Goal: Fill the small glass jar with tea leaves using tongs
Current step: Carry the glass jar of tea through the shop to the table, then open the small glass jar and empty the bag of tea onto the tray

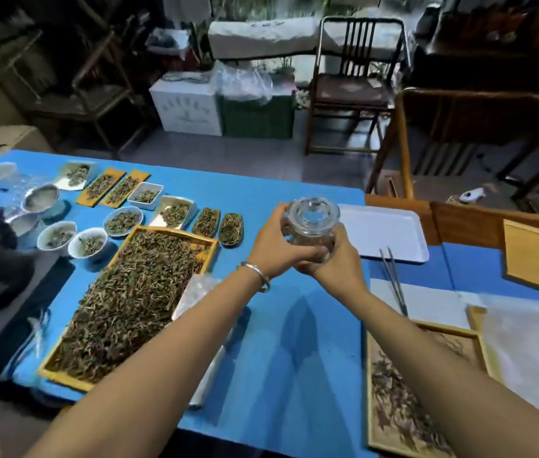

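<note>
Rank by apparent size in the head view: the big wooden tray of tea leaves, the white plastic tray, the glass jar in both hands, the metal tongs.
1. Big wooden tray of tea leaves
2. White plastic tray, though it lies farther away
3. Glass jar
4. Metal tongs: longer than the jar but very thin, so this order is unsure

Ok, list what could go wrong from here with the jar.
1. The glass jar is held in the air by both the left hand and right hand; a slip could drop it on the table.
2. Its lid is on and may tip off if tilted.
</note>
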Action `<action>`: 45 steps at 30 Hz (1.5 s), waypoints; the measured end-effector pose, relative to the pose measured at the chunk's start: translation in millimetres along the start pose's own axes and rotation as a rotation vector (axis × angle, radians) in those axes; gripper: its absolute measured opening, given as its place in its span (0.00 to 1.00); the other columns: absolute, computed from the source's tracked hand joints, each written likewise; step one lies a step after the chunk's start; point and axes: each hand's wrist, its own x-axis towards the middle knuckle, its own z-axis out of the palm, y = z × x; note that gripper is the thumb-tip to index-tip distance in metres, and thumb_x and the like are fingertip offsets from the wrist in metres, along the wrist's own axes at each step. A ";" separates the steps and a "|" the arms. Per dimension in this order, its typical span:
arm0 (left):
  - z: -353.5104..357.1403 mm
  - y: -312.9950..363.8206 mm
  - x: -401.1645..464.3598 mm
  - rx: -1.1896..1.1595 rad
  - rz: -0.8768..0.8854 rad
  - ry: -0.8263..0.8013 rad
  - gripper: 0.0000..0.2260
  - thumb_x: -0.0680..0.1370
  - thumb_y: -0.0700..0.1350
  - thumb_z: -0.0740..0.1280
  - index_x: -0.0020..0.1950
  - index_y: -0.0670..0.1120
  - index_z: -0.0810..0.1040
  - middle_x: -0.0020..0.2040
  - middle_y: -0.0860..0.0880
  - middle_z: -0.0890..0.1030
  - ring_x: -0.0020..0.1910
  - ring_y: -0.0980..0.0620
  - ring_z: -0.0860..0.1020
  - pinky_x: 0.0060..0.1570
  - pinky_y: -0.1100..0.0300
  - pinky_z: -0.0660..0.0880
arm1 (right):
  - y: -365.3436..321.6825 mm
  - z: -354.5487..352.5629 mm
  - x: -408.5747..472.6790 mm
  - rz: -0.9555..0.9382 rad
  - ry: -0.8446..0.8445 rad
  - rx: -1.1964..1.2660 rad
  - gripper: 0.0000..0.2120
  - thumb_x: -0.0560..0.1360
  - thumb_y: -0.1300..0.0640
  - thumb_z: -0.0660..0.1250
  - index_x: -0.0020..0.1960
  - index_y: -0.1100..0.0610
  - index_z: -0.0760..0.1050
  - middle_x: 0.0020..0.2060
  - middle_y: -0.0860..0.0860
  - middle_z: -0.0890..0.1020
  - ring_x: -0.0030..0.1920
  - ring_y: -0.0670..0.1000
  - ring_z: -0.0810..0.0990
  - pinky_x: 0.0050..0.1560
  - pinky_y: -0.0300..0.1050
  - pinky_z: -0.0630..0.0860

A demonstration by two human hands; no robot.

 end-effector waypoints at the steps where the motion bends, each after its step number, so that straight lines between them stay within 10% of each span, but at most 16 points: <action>1: 3.3 -14.3 0.6 -0.019 -0.021 -0.003 0.32 0.54 0.52 0.79 0.54 0.60 0.71 0.53 0.56 0.81 0.53 0.59 0.80 0.54 0.57 0.78 | 12.1 5.4 -0.3 0.011 -0.008 -0.017 0.30 0.53 0.45 0.75 0.50 0.37 0.65 0.44 0.38 0.82 0.44 0.38 0.81 0.43 0.44 0.79; 4: 14.7 -53.0 2.5 -0.031 -0.075 -0.036 0.35 0.55 0.48 0.80 0.59 0.55 0.72 0.53 0.56 0.81 0.52 0.60 0.80 0.50 0.62 0.78 | 49.1 17.7 -3.8 0.073 0.001 -0.064 0.30 0.55 0.45 0.74 0.52 0.36 0.63 0.47 0.42 0.81 0.47 0.46 0.81 0.43 0.47 0.78; 9: 32.7 -99.6 8.9 0.005 -0.115 -0.110 0.33 0.58 0.41 0.81 0.59 0.54 0.72 0.51 0.60 0.81 0.52 0.62 0.79 0.53 0.63 0.77 | 93.3 32.8 -7.0 0.172 0.073 -0.107 0.30 0.53 0.40 0.69 0.51 0.30 0.58 0.39 0.33 0.75 0.37 0.32 0.74 0.32 0.30 0.66; 16: 45.0 -144.1 15.4 0.040 -0.160 -0.156 0.31 0.59 0.41 0.82 0.58 0.51 0.72 0.49 0.58 0.82 0.49 0.62 0.79 0.49 0.71 0.74 | 144.2 49.6 -7.0 0.250 0.071 -0.126 0.28 0.59 0.49 0.69 0.55 0.34 0.63 0.47 0.43 0.81 0.47 0.46 0.80 0.43 0.47 0.79; 23: 48.8 -165.4 13.4 0.106 -0.142 -0.194 0.32 0.57 0.46 0.82 0.56 0.58 0.70 0.49 0.61 0.81 0.48 0.62 0.80 0.46 0.70 0.74 | 164.1 51.8 -12.3 0.266 -0.073 -0.176 0.28 0.62 0.47 0.70 0.62 0.45 0.70 0.53 0.40 0.79 0.52 0.37 0.77 0.46 0.29 0.72; 29: 50.6 -170.8 5.7 0.135 -0.130 -0.183 0.31 0.58 0.47 0.81 0.55 0.66 0.72 0.54 0.59 0.80 0.53 0.64 0.77 0.53 0.69 0.73 | 149.1 6.9 -34.3 0.199 -0.187 -0.227 0.27 0.69 0.71 0.59 0.65 0.52 0.66 0.60 0.47 0.74 0.62 0.45 0.73 0.63 0.45 0.71; 33: 50.2 -170.0 6.1 0.155 -0.122 -0.201 0.31 0.58 0.52 0.80 0.56 0.70 0.71 0.54 0.59 0.79 0.54 0.64 0.76 0.55 0.68 0.73 | 107.6 -14.2 -28.6 0.130 0.064 -0.192 0.18 0.75 0.52 0.60 0.64 0.50 0.66 0.60 0.46 0.74 0.61 0.43 0.73 0.59 0.41 0.71; 37: 49.7 -170.1 6.8 0.110 -0.125 -0.213 0.28 0.61 0.54 0.76 0.60 0.58 0.75 0.54 0.56 0.79 0.54 0.60 0.78 0.56 0.62 0.75 | 65.1 -0.5 -4.5 -0.043 -0.119 -0.626 0.38 0.66 0.29 0.61 0.69 0.50 0.62 0.64 0.48 0.68 0.57 0.51 0.76 0.48 0.47 0.76; 45: 49.3 -170.4 8.0 0.139 -0.141 -0.230 0.27 0.62 0.52 0.72 0.61 0.58 0.74 0.53 0.58 0.79 0.51 0.62 0.77 0.51 0.70 0.72 | 63.1 22.5 15.8 -0.096 -0.284 -1.153 0.38 0.69 0.33 0.64 0.66 0.61 0.67 0.51 0.59 0.75 0.33 0.62 0.79 0.30 0.46 0.66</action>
